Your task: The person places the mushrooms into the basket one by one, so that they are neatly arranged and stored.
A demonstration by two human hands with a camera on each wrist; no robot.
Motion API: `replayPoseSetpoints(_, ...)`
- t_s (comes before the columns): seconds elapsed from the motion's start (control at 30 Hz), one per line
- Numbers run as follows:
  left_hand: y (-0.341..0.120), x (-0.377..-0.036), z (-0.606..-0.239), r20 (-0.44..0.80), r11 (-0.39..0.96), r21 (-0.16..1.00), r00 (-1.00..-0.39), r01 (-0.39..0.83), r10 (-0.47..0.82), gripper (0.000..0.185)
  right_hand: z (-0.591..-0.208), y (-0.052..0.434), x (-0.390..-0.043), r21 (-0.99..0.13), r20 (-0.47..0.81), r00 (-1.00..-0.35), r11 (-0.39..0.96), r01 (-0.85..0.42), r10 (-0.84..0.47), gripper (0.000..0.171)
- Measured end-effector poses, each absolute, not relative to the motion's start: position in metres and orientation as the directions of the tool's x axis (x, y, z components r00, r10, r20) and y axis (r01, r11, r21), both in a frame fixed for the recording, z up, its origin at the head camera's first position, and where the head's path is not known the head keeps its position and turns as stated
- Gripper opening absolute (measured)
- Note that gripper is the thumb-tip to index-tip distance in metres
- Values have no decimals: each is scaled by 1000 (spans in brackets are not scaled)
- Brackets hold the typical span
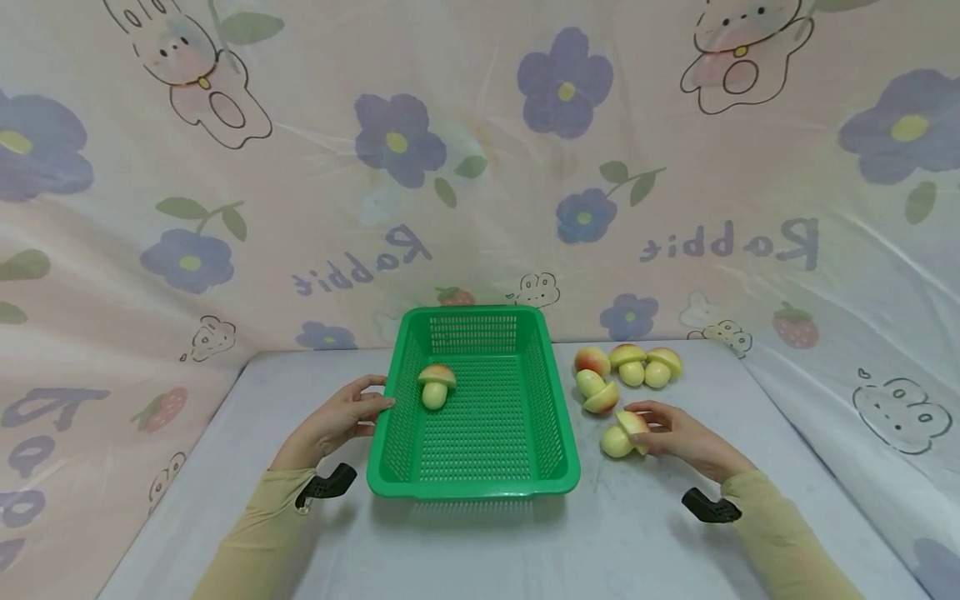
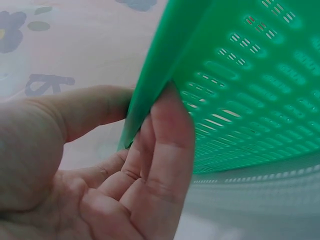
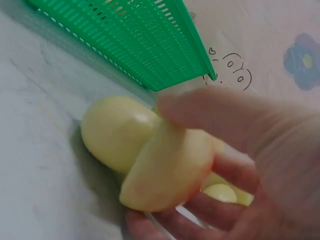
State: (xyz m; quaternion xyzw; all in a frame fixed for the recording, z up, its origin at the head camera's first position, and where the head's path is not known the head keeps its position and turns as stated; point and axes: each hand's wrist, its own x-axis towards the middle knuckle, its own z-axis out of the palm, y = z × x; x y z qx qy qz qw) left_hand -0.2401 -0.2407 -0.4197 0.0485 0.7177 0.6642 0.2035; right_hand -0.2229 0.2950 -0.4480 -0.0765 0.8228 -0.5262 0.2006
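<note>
Before a rabbit-print backdrop (image 1: pixel 487 208), grasping a toy mushroom (image 1: pixel 622 439) by its cap (image 3: pixel 167 172) with the right hand (image 1: pixel 681 437), just right of the green basket (image 1: pixel 480 421), pointing the stem (image 3: pixel 115 134) leftward toward it, and pinching its rim (image 2: pixel 162 62) with the left hand (image 1: pixel 337 423).

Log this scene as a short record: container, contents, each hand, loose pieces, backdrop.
Container: green basket on a pale table
Contents: one mushroom, near the basket's left wall
Left hand: grips the basket's left rim
Right hand: holds a second mushroom by its cap
Loose pieces: right of the basket, three other mushrooms and a round reddish piece, stem not visible
Backdrop: cloth printed with flowers and rabbits
</note>
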Motion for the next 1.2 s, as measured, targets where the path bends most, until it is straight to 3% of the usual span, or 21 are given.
replayPoseSetpoints(0.63, -239, -239, -421, -195, 114, 980, -917, -165, 348, 61, -416, 310, -215, -869, -83, -847, 454, -196, -525, 52)
replayPoseSetpoints(1.2, -238, -240, -420, -208, 89, 978, -924, -190, 321, 62, -384, 308, -226, -857, -41, -770, 419, -300, -636, 47)
